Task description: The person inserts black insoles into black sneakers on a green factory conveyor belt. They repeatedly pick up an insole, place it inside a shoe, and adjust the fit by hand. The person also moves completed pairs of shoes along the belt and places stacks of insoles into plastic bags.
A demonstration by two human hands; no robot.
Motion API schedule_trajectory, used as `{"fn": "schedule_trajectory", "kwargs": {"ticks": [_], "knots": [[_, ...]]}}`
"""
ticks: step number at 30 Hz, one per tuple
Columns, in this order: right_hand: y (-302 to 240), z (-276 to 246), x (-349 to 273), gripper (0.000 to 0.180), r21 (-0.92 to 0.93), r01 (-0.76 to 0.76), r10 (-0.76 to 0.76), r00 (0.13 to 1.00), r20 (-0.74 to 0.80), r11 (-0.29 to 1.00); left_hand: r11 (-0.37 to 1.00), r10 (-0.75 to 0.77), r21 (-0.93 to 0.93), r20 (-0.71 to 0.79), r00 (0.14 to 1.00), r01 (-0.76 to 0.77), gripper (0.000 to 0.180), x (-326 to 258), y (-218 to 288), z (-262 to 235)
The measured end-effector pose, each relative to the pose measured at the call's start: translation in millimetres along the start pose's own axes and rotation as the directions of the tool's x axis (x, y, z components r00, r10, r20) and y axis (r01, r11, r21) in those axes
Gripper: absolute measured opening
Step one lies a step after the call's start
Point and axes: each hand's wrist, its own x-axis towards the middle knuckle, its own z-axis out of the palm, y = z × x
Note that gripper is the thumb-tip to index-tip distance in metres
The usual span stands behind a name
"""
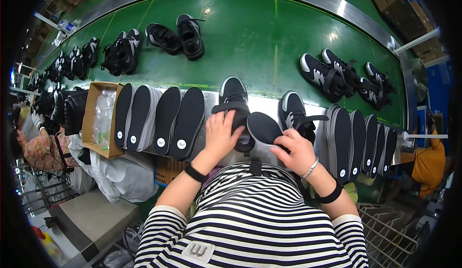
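Black insole (261, 126) is in your right hand (298, 153), tilted, front end at the opening of the black shoe (235, 93) on your left; can't tell if they touch. Your right thumb and fingers are clamped on the insole's near end. Your left hand (219, 135) has its fingers closed on that shoe's strap (231, 107), thumb by the opening. Second shoe (292, 105) sits just right of the insole. Left insole stacks (188, 116) lie beside a cardboard box (117, 147); right insole stacks (340, 135) past the second shoe. More shoes (190, 39) stand farther out on the green table (240, 37).
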Motion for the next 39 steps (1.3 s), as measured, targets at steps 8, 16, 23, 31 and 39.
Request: {"fn": "schedule_trajectory", "kwargs": {"ticks": [8,16,23,31,39], "knots": [[-23,-19,7,0.007,-0.471,0.276,-0.031,0.885,0.464,0.838,0.953,0.17,-0.262,0.046,0.984,-0.152,0.018,40,15,7],[-37,36,52,0.013,-0.57,-0.027,0.269,0.899,0.346,0.821,0.98,0.013,-0.199,0.127,0.992,0.013,0.012,47,34,8],[-11,51,37,0.024,-0.501,-0.139,0.313,0.906,0.284,0.854,0.984,0.065,-0.174,0.125,0.99,-0.042,0.011,43,36,13],[-27,-2,9,0.032,-0.518,-0.06,0.327,0.836,0.441,0.853,0.929,-0.016,-0.351,0.269,0.963,0.114,0.017,51,24,19],[-16,54,37,0.013,-0.538,-0.092,0.31,0.891,0.331,0.838,0.74,-0.073,-0.549,0.508,0.858,0.388,0.022,49,20,23]]}}
